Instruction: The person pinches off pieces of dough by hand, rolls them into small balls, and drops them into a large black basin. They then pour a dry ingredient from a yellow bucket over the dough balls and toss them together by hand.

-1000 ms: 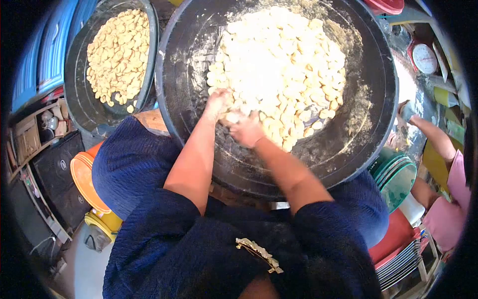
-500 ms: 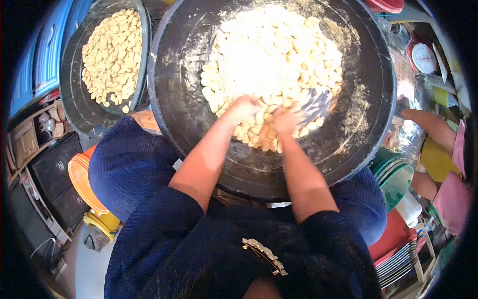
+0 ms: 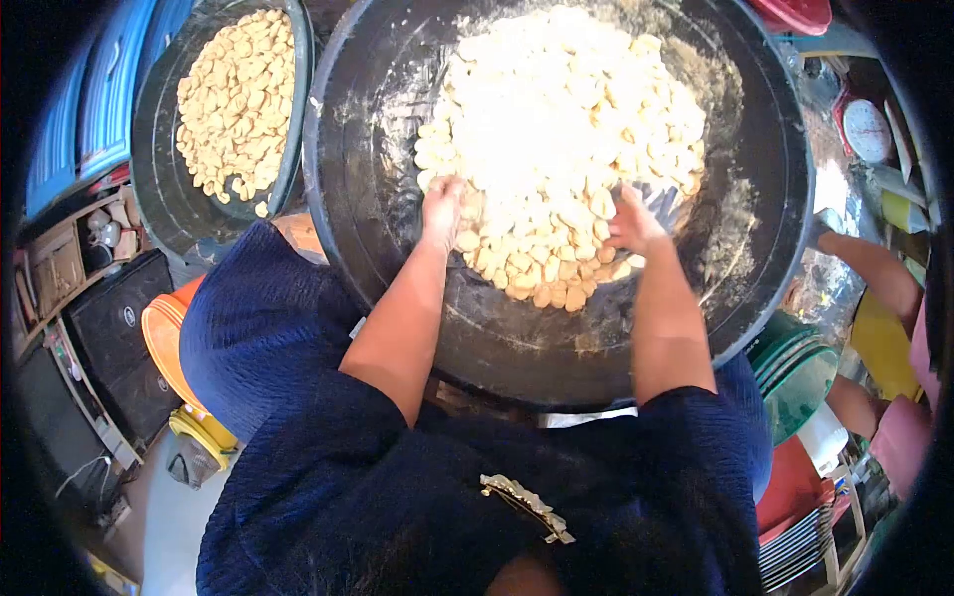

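Observation:
A heap of pale, rounded, floury-looking pieces lies in a wide black basin in front of me. Bright light washes out the heap's middle. My left hand is at the heap's left edge, its fingers stretched out against the pieces. On the right side, my right hand touches the heap with its fingers apart. Some fingertips are hard to make out among the pieces. Pale powder coats the basin's inner wall.
A dark tub of similar pieces stands at upper left. Green containers and an orange bucket flank my knees. At right are a dial scale and another person's arm.
My hands have moved apart from the heap's near middle, the left going leftward and the right going rightward. The near pieces between them are now uncovered.

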Available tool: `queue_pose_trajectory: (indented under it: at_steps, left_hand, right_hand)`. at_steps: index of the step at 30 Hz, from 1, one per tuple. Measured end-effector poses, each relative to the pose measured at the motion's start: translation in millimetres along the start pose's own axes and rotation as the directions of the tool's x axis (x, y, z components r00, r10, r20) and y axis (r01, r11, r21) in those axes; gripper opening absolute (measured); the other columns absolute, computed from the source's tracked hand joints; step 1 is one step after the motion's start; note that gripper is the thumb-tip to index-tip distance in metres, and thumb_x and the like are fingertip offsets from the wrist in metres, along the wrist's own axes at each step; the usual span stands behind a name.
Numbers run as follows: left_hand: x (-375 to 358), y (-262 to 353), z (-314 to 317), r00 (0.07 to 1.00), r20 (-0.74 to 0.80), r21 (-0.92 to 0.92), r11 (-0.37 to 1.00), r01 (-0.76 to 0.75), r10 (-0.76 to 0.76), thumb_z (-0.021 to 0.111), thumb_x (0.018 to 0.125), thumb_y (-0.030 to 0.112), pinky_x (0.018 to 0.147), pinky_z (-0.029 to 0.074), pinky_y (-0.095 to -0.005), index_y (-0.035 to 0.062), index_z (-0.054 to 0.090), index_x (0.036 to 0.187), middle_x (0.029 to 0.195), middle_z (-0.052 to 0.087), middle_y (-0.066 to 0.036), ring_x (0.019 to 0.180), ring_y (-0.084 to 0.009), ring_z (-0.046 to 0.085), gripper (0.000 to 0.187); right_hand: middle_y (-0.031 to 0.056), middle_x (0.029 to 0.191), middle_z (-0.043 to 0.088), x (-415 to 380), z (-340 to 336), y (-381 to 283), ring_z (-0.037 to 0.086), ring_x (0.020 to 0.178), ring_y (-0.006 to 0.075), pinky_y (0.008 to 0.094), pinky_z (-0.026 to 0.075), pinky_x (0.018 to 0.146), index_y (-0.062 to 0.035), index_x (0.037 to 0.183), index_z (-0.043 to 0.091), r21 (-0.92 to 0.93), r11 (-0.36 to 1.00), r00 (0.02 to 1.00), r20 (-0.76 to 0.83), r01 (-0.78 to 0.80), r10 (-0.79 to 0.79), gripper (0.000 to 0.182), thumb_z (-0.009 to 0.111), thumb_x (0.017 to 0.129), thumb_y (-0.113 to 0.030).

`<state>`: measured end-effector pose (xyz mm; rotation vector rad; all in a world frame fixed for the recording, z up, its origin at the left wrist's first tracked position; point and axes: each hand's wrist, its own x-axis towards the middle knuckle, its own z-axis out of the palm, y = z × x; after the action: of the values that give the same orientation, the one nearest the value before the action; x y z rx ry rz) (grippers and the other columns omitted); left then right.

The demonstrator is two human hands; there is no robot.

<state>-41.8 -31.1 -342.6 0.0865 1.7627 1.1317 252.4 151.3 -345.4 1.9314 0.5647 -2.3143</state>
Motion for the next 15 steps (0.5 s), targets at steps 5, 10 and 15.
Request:
queue_pose_trajectory:
  at_steps: [5,10,15]
  left_hand:
    - [-8.0,23.9,2.0,0.935,0.142,-0.016,0.943,0.331,-0.326,0.041,0.087,0.052,0.076,0.044,-0.0375,0.0103,0.051,0.115,0.103,0.058,-0.006,0.088,-0.015,0.054,0.051]
    - [-31.5,23.9,8.7,0.737,0.617,-0.264,0.809,0.525,-0.277,0.044,0.086,0.052,0.086,0.046,-0.039,0.0092,0.045,0.124,0.114,0.056,-0.008,0.102,-0.0216,0.056,0.057]
    - [-61.4,41.9,26.3,0.571,0.792,-0.322,0.648,0.691,-0.215,0.055,0.085,0.034,0.076,0.05,-0.0316,0.0049,0.052,0.113,0.098,0.061,-0.008,0.088,-0.0173,0.059,0.04]
  right_hand:
    - [0.0188,0.135,0.035,-22.3,132.8,17.9,0.032,0.125,0.0328,0.0498,0.032,0.098,-0.0042,0.132,0.036,-0.306,0.951,0.999,0.017,0.041,-0.038,0.083,0.057,0.074,-0.06]
    - [0.015,0.133,0.041,-73.8,150.9,-20.6,0.032,0.125,0.0224,0.0364,0.022,0.104,-0.0043,0.127,0.043,-0.262,0.962,0.696,0.705,0.078,0.136,0.071,0.068,0.073,-0.043]
    - [0.008,0.111,0.055,-132.5,142.5,-22.7,0.053,0.096,0.0151,0.0288,0.045,0.078,-0.0033,0.122,0.047,-0.359,0.827,0.88,0.366,0.434,-0.303,0.053,0.067,0.074,-0.013]
